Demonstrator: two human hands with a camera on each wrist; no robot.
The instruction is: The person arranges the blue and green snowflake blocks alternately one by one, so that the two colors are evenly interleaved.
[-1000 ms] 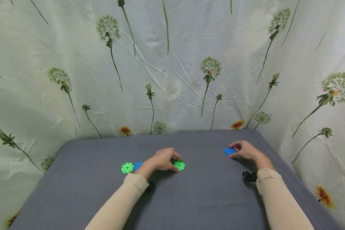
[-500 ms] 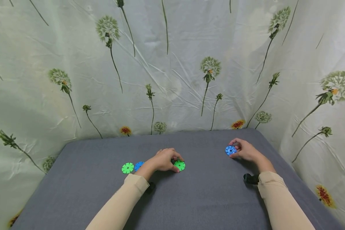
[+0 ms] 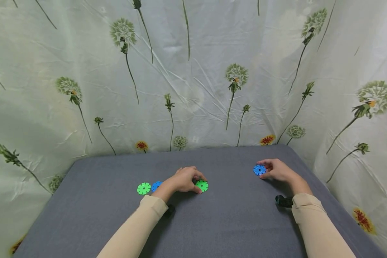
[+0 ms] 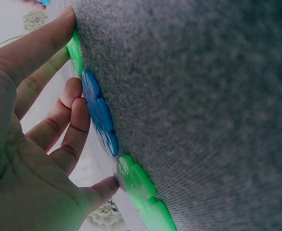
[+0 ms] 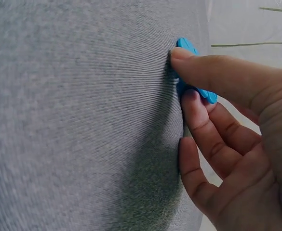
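On the grey cloth, my left hand (image 3: 184,179) pinches a notched green plastic disc (image 3: 202,185) at its edges between thumb and index finger. In the left wrist view, a notched blue disc (image 4: 98,113) lies beside the curled middle fingers, and another green disc (image 4: 145,195) is near the little finger. Far to the right, my right hand (image 3: 278,170) holds a similar blue disc (image 3: 259,170) between thumb and fingers, close to the cloth. The right wrist view shows this blue disc (image 5: 210,96) partly covered by the thumb; whether it touches the cloth is unclear.
Left of the left wrist lie a green disc (image 3: 143,188) and a blue disc (image 3: 156,186), the latter partly covered by the forearm. The grey-covered table (image 3: 232,222) ends at the back against a dandelion-printed curtain (image 3: 200,89).
The blue disc in my right hand has turned and changed tilt slightly, and that hand has shifted a little. My left hand stays in place on the green disc.
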